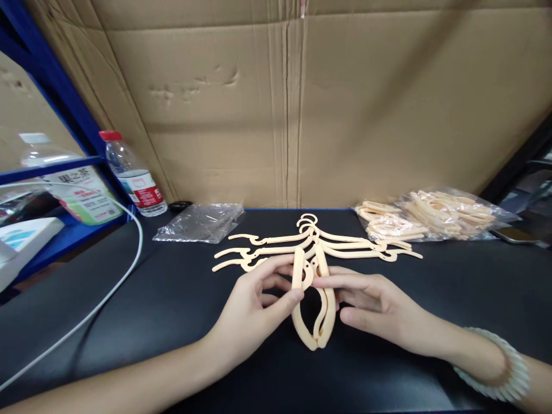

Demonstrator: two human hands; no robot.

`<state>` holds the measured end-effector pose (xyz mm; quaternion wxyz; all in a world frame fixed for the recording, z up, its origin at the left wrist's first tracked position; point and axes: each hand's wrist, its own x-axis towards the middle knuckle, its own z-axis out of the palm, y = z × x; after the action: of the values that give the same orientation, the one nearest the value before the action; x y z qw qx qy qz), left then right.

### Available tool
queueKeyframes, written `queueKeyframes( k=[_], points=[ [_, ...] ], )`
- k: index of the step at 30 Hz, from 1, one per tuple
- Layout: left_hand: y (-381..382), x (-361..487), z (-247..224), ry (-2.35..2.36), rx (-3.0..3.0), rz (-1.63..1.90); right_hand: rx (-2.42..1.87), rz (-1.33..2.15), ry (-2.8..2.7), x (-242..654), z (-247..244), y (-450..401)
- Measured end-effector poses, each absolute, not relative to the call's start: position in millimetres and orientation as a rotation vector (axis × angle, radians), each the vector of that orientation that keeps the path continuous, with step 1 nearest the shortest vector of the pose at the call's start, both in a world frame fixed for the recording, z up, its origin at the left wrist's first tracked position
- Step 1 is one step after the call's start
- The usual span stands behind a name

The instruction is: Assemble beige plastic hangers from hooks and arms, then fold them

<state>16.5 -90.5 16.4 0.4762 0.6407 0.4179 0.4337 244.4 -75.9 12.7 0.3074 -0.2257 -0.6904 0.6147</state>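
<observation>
A cream folding clothes hanger (329,310), folded up, is held upright between my hands above the black table. My left hand (252,310) pinches its left arm between thumb and fingers. On the other side, my right hand (379,307) has its index finger at the small hook in the middle, with other fingers partly hidden behind the right arm. The right thumb stands apart from the hanger. Just beyond lie several opened-out hangers (284,238) of the same cream colour, overlapping, their hooks pointing away from me.
Clear bags of folded hangers (448,213) lie at the back right. A flattened clear plastic bag (200,223) and a red-capped bottle (138,178) are at the back left. A white cable (138,247) curves over the table's left side. Cardboard (215,115) walls the back.
</observation>
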Motion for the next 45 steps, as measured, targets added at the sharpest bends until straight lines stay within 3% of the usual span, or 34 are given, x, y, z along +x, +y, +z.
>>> queueKeyframes(
  k=[18, 32, 45],
  points=[
    [-83, 19, 11, 1.115, 1.568, 0.963, -0.779, 1.247, -2.176, 248, 16, -77],
    [-94, 6, 20, 1.128, 2.402, 0.684, -0.835, 0.398, -2.505, 267, 10, -67],
    [-94, 2, 18, 1.021, 2.435, 0.549, -0.599, 0.563, -2.599, 263, 19, -68]
  ],
)
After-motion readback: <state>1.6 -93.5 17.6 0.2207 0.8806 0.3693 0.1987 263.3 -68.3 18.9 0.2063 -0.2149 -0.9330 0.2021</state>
